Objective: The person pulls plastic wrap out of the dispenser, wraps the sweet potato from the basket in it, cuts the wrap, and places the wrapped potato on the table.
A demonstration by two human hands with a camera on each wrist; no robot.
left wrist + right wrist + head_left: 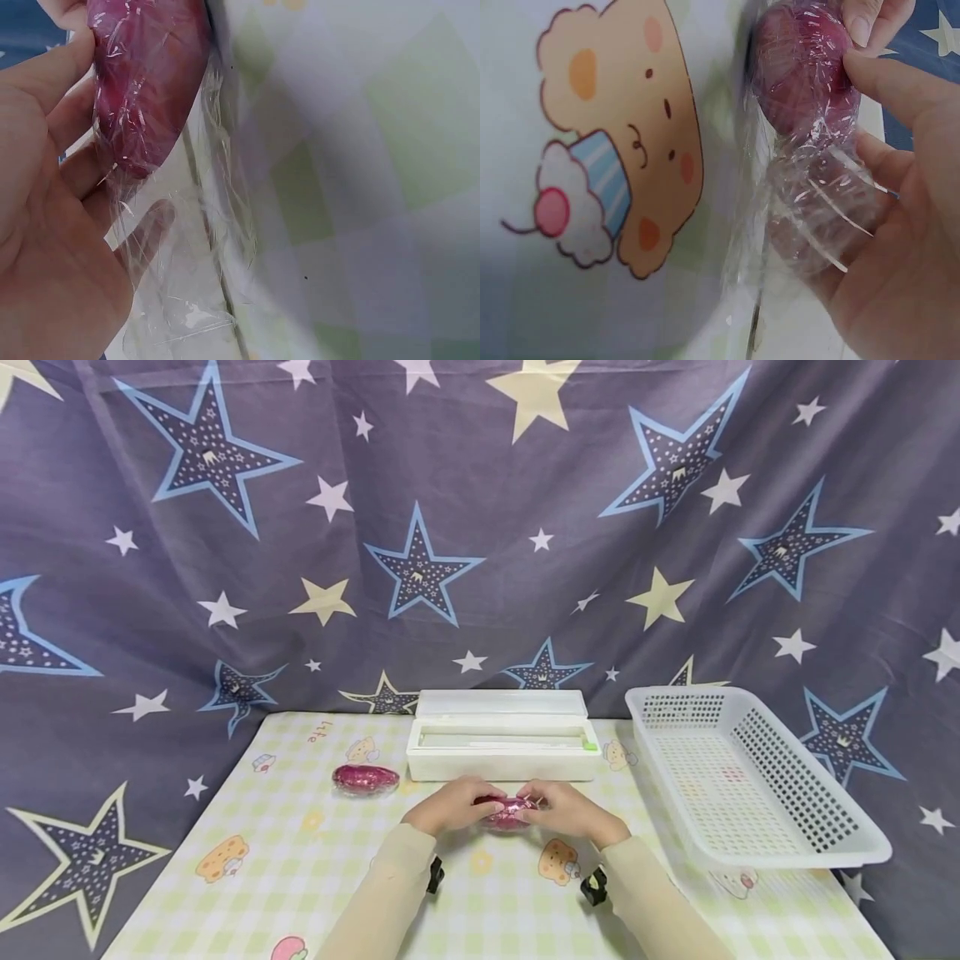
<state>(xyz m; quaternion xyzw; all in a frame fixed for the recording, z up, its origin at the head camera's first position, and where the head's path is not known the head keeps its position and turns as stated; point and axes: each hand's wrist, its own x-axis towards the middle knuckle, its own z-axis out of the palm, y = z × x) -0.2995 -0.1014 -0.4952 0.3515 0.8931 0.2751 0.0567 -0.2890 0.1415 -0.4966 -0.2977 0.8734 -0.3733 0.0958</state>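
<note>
Both hands hold a purple-red sweet potato (510, 812) wrapped in clear cling film, low over the table's middle. My left hand (455, 804) grips its left end, thumb on the near side and fingers behind. Loose film (180, 300) trails past that end, over the left fingers. At the other end my right hand (567, 811) holds it with thumb and fingers, and bunched film (821, 202) hangs against the right fingers. Another wrapped sweet potato (365, 779) lies to the left on the table.
Behind the hands stands a white cling film box (502, 767) with its lid raised and a green piece at its right end. A white perforated plastic basket (787, 860) is on the right. The checked tablecloth (285, 860) meets a star-patterned curtain (480, 610) behind.
</note>
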